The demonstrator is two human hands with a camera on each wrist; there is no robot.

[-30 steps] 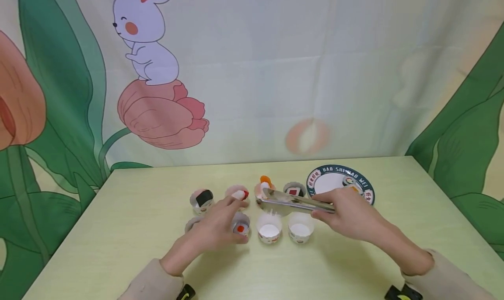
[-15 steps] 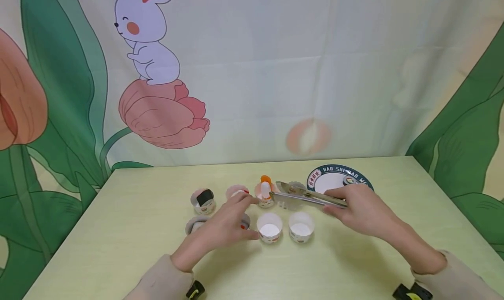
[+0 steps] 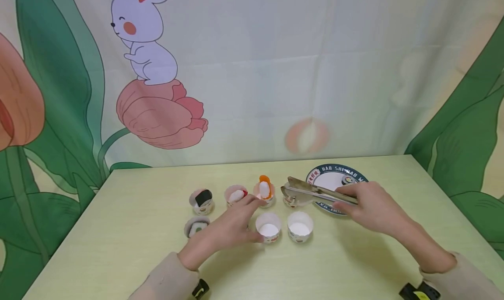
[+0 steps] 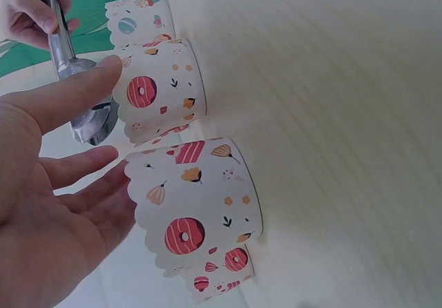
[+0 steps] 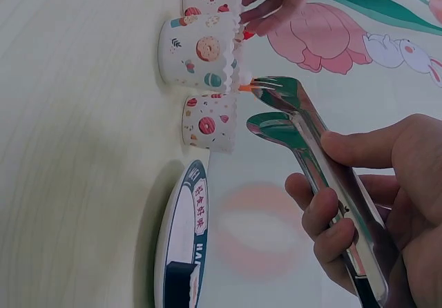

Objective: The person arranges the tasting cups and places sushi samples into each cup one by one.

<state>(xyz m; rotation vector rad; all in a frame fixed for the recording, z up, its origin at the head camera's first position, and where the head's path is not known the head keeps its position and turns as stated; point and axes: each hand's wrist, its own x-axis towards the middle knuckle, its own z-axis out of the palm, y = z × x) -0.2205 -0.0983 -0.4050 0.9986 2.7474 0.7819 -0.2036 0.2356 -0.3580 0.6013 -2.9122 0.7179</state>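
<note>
My right hand [image 3: 374, 208] grips metal tongs [image 3: 324, 191]. In the right wrist view, their fork-like and spoon-like tips stand apart with nothing visible between them. In the head view, they overlap the back-right paper cup [image 3: 289, 200], obscuring its inside. My left hand [image 3: 236, 228] has its fingers extended beside a white paper cup [image 3: 269, 236] in the front row. Its thumb is close to that cup's rim; contact is unclear. Behind stand cups with orange-topped white sushi [image 3: 265, 190] and red-and-white sushi [image 3: 237, 196]. A front-row cup is mostly hidden behind my left hand.
At the right back lies a blue-rimmed plate [image 3: 332, 168] with a piece of sushi roll [image 3: 348, 180]. Another cup [image 3: 300, 236] stands front right. At the left are a black-wrapped piece [image 3: 204, 197] and a green-centred white piece [image 3: 197, 228], each in a cup.
My right hand and the tongs have moved right, from near the orange-topped sushi to the back-right cup. My left hand has shifted right towards the front cup, uncovering the green-centred piece.
</note>
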